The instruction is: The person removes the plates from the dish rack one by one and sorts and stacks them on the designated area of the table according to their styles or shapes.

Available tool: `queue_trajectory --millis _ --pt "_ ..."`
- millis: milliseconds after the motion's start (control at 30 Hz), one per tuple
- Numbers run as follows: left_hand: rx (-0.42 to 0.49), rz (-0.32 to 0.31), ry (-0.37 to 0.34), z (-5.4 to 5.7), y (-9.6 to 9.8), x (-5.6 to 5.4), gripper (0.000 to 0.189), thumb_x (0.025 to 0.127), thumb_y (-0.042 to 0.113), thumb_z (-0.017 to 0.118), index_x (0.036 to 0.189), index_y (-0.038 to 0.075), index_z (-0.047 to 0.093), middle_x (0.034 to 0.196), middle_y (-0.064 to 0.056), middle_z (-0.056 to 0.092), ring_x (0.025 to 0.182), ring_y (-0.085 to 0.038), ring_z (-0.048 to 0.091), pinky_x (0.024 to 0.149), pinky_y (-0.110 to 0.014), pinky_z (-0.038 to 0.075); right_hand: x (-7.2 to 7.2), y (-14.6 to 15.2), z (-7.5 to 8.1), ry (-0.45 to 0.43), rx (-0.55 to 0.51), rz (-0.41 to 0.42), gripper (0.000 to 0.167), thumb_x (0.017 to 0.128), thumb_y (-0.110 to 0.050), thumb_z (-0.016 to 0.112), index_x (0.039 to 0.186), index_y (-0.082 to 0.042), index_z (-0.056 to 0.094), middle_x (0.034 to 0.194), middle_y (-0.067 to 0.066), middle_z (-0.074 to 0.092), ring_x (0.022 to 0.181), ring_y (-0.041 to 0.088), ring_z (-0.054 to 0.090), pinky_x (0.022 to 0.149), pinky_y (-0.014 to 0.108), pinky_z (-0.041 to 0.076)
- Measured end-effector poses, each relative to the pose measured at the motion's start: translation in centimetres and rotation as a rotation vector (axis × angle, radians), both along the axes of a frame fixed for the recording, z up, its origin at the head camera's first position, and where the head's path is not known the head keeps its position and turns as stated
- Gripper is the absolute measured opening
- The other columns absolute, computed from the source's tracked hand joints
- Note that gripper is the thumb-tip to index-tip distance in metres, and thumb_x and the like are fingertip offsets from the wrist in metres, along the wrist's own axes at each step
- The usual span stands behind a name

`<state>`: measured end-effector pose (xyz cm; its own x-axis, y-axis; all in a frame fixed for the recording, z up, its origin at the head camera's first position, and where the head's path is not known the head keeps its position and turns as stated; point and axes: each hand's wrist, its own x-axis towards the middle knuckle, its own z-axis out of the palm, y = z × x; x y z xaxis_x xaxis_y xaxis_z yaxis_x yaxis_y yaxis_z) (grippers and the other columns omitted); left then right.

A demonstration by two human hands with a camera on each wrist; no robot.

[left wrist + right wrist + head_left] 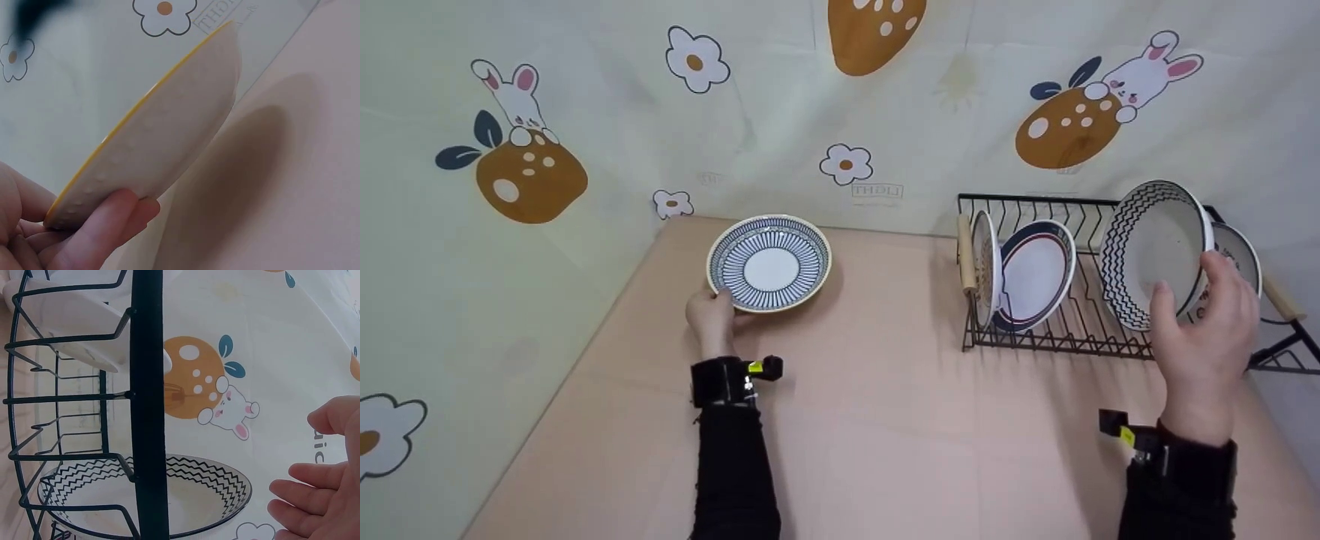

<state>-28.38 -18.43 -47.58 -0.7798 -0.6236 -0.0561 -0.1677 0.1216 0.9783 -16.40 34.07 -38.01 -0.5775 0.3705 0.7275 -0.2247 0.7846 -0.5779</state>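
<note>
My left hand [711, 319] grips the near left rim of a shallow dish [772, 268] with blue rays and a yellow edge. Seen in the left wrist view, the dish's white underside [169, 124] is tilted, with fingers [107, 225] beneath and a shadow on the table beside it. My right hand [1211, 337] holds nothing; its thumb and fingers are spread, apart from the bowl in the right wrist view. That zigzag-patterned bowl [197, 484] leans on its side in the black wire dish rack [1087, 345], overlapped by the hand in the head view.
At the rack's left end stand a white plate [982, 270] and a navy-rimmed plate [1039, 274]. Another lettered dish [1237, 251] sits behind the zigzag bowl. Wooden handles [966, 255] flank the rack. A patterned curtain [765, 127] hangs behind the pinkish table [870, 420].
</note>
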Motion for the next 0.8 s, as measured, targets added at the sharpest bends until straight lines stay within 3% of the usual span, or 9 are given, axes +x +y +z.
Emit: queue_trajectory --millis 133,233,333,600,800 --pt "0.094 -0.034 -0.012 -0.2 -0.1 0.1 0.015 0.089 -0.001 0.048 0.084 -0.008 0.060 0.093 -0.020 0.064 0.056 -0.015 0.063 0.046 -0.024 0.052 0.0 0.0 0.0 -0.001 0.001 0.002 0.048 0.088 -0.012 0.066 0.134 0.002 0.056 0.135 0.021 0.057 0.134 0.029 0.043 0.114 0.032 0.026" --pt "0.170 -0.061 -0.019 -0.4 -0.2 0.1 0.025 0.093 0.001 0.046 0.106 -0.014 0.061 0.103 -0.025 0.063 0.048 -0.015 0.064 0.049 -0.032 0.057 0.1 0.0 0.1 -0.007 -0.001 0.003 0.048 0.089 -0.011 0.066 0.134 0.003 0.055 0.135 0.022 0.056 0.135 0.030 0.042 0.114 0.032 0.025" --pt "0.212 -0.067 -0.025 -0.5 -0.3 0.0 0.031 0.094 0.000 0.044 0.116 -0.015 0.059 0.109 -0.026 0.063 0.046 -0.015 0.064 0.053 -0.036 0.059 0.1 0.0 0.0 -0.013 0.001 0.000 0.049 0.089 -0.010 0.065 0.134 0.003 0.055 0.135 0.023 0.056 0.136 0.030 0.041 0.115 0.032 0.025" --pt "0.190 -0.051 -0.048 -1.0 -0.4 -0.2 0.031 0.092 -0.002 0.042 0.114 -0.015 0.059 0.107 -0.027 0.064 0.046 -0.018 0.065 0.050 -0.033 0.058 0.1 0.0 -0.2 -0.032 -0.023 -0.020 0.052 0.089 -0.011 0.066 0.137 0.004 0.053 0.145 0.019 0.048 0.139 0.029 0.037 0.116 0.034 0.020" --pt "0.188 -0.045 -0.052 -1.3 -0.4 -0.3 0.028 0.091 -0.004 0.041 0.109 -0.017 0.059 0.106 -0.030 0.064 0.044 -0.016 0.064 0.048 -0.030 0.057 0.5 -0.7 0.5 -0.066 -0.055 -0.031 0.053 0.089 -0.008 0.064 0.138 0.008 0.049 0.147 0.023 0.044 0.140 0.034 0.034 0.118 0.033 0.012"
